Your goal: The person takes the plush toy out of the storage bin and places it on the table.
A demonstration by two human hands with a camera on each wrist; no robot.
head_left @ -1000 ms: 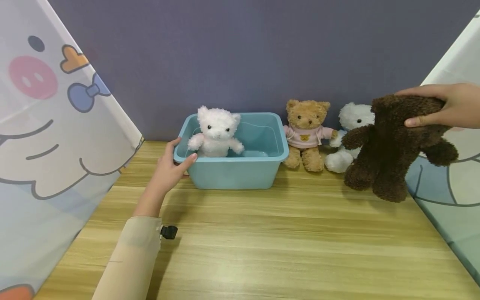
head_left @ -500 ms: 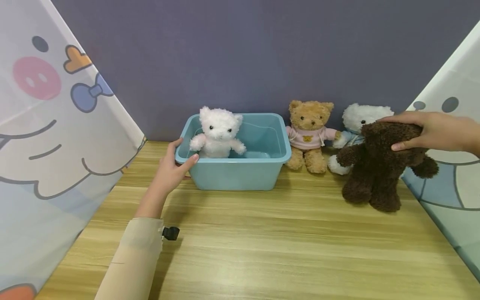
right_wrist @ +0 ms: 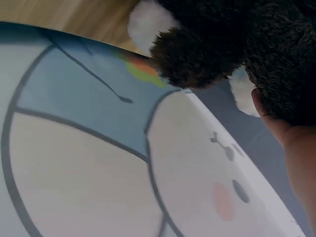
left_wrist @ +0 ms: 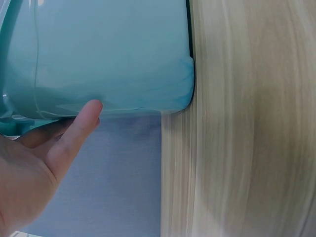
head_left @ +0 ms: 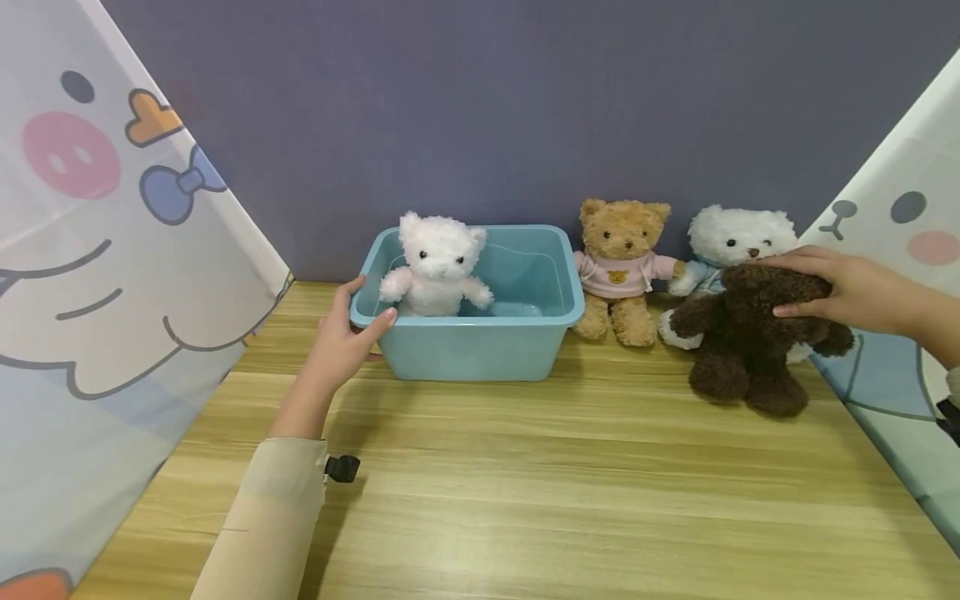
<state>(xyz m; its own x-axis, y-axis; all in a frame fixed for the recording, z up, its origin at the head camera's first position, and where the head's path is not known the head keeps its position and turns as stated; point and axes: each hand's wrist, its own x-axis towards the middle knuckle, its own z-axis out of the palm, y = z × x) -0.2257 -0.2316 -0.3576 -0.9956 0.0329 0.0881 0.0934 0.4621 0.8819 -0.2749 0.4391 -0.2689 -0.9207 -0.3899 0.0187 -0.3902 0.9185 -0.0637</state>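
Note:
My left hand [head_left: 337,337] grips the left end of a light blue plastic bin [head_left: 480,354], thumb at the front corner of its rim. Inside the bin, at its left side, a white teddy bear [head_left: 438,258] sits facing me. At the right, my right hand [head_left: 840,292] holds a dark brown teddy bear [head_left: 750,342] by the head, its feet low at the table. That bear overlaps a white teddy bear in blue [head_left: 738,237] behind it. In the right wrist view the brown fur [right_wrist: 281,54] fills the top right, with my thumb against it.
A tan teddy bear in a pink hoodie [head_left: 621,271] sits between the bin and the white bear in blue. A dark grey panel [head_left: 480,108] stands behind the wooden table [head_left: 570,492]. Printed cartoon curtains hang at the left [head_left: 90,292] and right [head_left: 907,250].
My right hand has moved left and down with the brown bear, bringing it in front of the white bear in blue, whose face now shows. My left hand stays on the bin.

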